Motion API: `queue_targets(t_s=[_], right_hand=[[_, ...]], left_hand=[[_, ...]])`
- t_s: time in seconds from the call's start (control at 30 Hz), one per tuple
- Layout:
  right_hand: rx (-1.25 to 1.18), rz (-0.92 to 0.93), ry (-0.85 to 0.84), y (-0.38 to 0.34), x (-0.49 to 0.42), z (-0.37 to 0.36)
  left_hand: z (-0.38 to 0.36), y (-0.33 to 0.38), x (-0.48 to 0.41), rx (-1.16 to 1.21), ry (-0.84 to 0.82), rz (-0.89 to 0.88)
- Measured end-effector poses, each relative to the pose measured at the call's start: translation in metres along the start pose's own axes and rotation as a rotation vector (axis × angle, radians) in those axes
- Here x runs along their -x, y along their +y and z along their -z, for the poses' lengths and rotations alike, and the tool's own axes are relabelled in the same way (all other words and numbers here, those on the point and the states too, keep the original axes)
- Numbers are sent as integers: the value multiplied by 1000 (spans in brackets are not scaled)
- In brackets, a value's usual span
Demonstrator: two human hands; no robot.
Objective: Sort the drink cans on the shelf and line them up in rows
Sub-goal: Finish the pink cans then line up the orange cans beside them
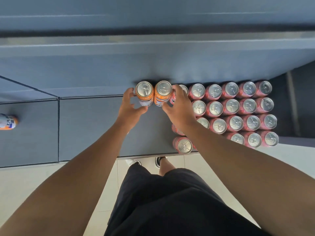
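Two orange cans stand upright side by side at the back of the grey shelf. My left hand curls round the left orange can, fingers on its left side and thumb at its front. My right hand wraps the right orange can, with its fingers between that can and the red cans. A block of red cans fills the shelf to the right in several neat rows. My right hand and forearm hide part of its left column.
A third orange can lies on its side at the far left of the neighbouring shelf section. A single red can stands at the shelf's front edge. Bare shelf lies left of the orange pair. My legs and the tiled floor show below.
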State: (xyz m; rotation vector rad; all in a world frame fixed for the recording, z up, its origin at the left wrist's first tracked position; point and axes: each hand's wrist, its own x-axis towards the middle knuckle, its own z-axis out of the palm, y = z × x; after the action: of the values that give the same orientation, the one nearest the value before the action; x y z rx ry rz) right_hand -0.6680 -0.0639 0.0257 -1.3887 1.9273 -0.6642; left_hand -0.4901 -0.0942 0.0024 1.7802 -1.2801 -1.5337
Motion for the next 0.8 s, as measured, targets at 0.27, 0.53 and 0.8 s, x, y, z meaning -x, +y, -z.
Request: queue_targets(t_s=[0.27,0.53,0.8], right_hand=[[550,104,-152,-21,24,17],[704,224,-195,-49,37,28],[768,338,-257,-81,55,17]], left_hand=[[12,19,55,-420,79,-150],[13,39,90,-961,239,-216],[31,35,124,-1178,312,-82]])
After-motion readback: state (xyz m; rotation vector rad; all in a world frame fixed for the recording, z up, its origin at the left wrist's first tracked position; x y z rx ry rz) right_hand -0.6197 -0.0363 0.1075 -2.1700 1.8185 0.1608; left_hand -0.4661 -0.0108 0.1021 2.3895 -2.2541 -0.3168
